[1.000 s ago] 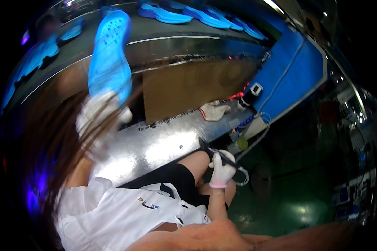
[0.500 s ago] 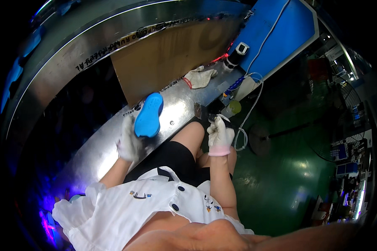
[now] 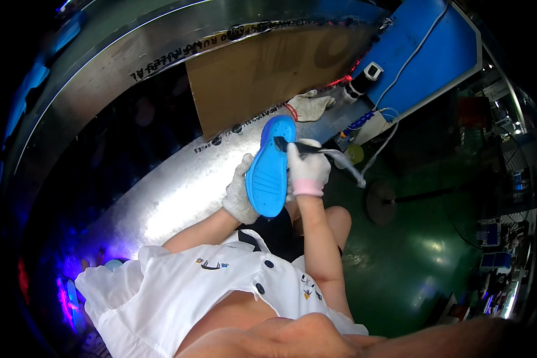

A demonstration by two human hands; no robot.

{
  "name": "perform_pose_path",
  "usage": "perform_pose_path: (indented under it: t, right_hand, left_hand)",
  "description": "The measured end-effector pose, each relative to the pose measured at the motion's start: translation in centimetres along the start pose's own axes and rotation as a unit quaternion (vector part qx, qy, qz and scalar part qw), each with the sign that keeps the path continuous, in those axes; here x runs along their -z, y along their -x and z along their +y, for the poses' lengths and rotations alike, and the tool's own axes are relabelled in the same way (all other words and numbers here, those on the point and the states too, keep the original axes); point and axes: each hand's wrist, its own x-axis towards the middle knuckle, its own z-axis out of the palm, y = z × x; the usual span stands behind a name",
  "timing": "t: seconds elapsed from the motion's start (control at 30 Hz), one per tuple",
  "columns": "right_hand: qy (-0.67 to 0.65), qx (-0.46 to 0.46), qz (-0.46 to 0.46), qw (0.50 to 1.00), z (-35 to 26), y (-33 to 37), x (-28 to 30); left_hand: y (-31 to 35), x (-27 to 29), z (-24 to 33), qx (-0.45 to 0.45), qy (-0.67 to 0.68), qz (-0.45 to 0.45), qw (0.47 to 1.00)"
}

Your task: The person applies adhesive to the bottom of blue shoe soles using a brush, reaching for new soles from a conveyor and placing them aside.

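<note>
My left hand (image 3: 240,194), in a whitish knit glove, grips a blue shoe sole (image 3: 267,179) by its left edge and holds it tilted up above the metal ledge. The sole's inner face, with fine ridges near the lower end, is towards me. My right hand (image 3: 309,173), in a white glove with a pink cuff, is closed round a dark brush (image 3: 281,143). The dark head of the brush is at the upper part of the sole and seems to touch it. A pale tube (image 3: 347,164) trails from the brush to the right.
A curved shiny metal ledge (image 3: 155,203) runs before my knees. On it are a loose white glove (image 3: 311,107) and a black-and-white cylinder (image 3: 364,80). Cardboard (image 3: 244,89) stands behind. To the right are a blue panel (image 3: 426,62), a yellow-green-topped container (image 3: 355,153) and a fan stand (image 3: 380,203).
My left hand has taken the sole off the ledge, lifting it to the right and turning its inner face up. My right hand has brought the brush up to it.
</note>
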Motion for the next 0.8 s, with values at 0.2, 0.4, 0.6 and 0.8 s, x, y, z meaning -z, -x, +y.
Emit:
perform_pose_path:
  t: [0.2, 0.4, 0.6, 0.8]
  right_hand:
    - [0.006, 0.149, -0.181, 0.972, -5.5, 6.0, 6.4]
    - [-0.160, 0.227, 0.039, 0.960, -4.8, 3.5, 4.5]
    - [-0.260, 0.042, 0.040, 0.964, -2.9, 3.1, 4.2]
    - [-0.212, 0.295, -0.072, 0.929, -5.8, 6.6, 6.0]
  left_hand:
    - [-0.2, 1.8, 3.9, -0.009, 0.005, -0.130, 0.991]
    - [1.0, 0.0, -0.8, -0.064, -0.004, -0.002, 0.998]
    - [1.3, -0.9, 0.6, 0.025, 0.070, -0.183, 0.980]
    - [-0.5, 2.1, 1.3, 0.021, 0.066, -0.203, 0.977]
